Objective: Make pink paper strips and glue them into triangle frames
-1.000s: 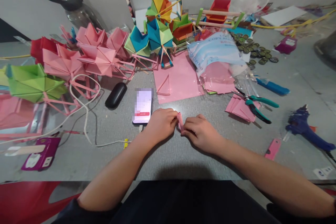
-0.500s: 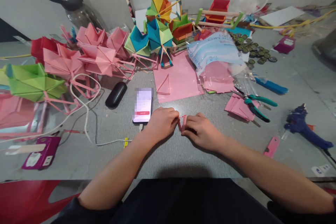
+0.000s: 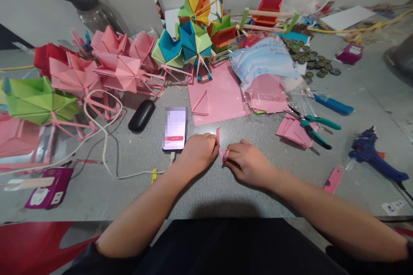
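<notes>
A narrow folded strip of pink paper (image 3: 218, 135) stretches between my hands, bent at an angle. My left hand (image 3: 200, 152) pinches it, and one end sticks up past the fingertips. My right hand (image 3: 247, 163) is closed on the strip's other end, low over the table. Just left of my left hand lies a lit phone (image 3: 176, 129) with a white cable plugged in. Beyond the hands a pink paper sheet (image 3: 219, 94) lies flat, and a pink paper triangle (image 3: 201, 104) rests on it.
Folded pink paper models (image 3: 119, 68) crowd the left, near a black case (image 3: 142, 116). Right of my hands are pink paper pieces (image 3: 292, 131), pliers (image 3: 318, 125), a pink cutter (image 3: 334, 179) and a blue glue gun (image 3: 377, 154). A plastic paper bag (image 3: 264, 62) lies behind.
The strip's bend has opened out, and its left end now stands up above my left fingers. My right hand has hardly moved.
</notes>
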Demonstrator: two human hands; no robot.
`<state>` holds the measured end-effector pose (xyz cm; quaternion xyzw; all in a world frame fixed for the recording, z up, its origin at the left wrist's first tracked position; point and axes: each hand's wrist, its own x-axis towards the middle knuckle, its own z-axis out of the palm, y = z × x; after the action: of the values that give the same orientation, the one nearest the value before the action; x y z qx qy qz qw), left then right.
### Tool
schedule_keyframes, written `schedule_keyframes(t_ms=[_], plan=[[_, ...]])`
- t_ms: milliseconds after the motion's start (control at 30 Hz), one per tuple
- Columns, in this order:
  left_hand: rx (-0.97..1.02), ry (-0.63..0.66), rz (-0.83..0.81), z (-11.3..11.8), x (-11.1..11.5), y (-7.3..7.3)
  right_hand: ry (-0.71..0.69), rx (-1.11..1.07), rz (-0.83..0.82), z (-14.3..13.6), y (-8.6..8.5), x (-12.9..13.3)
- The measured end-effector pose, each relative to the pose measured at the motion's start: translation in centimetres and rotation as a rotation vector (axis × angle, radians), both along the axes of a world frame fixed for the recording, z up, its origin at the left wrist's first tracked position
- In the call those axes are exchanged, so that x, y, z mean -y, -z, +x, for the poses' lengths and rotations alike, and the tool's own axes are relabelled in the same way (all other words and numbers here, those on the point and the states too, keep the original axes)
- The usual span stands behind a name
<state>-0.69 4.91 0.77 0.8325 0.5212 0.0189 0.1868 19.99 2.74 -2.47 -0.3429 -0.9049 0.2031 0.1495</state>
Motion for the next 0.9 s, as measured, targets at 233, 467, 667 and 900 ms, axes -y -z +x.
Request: schedule_keyframes(t_ms=[233, 467, 667, 900], plan=[[-0.067, -0.029, -0.048, 0.4, -0.1, 0.1, 0.011, -0.005, 0.008, 0.1, 0.4, 0.1], [-0.115, 0.090, -0.010, 0.1, -0.6, 0.3, 0.020, -0.020, -0.008, 0.0, 0.3, 0.0], [-0.088, 0.182, 0.039, -0.5, -0.6, 0.4, 0.028, -0.046, -0.013, 0.0, 0.4, 0.1], [-0.105, 0.232, 0.134, -0.8, -0.4, 0.4, 0.034, -0.014, -0.016, -0.4, 0.1, 0.1]])
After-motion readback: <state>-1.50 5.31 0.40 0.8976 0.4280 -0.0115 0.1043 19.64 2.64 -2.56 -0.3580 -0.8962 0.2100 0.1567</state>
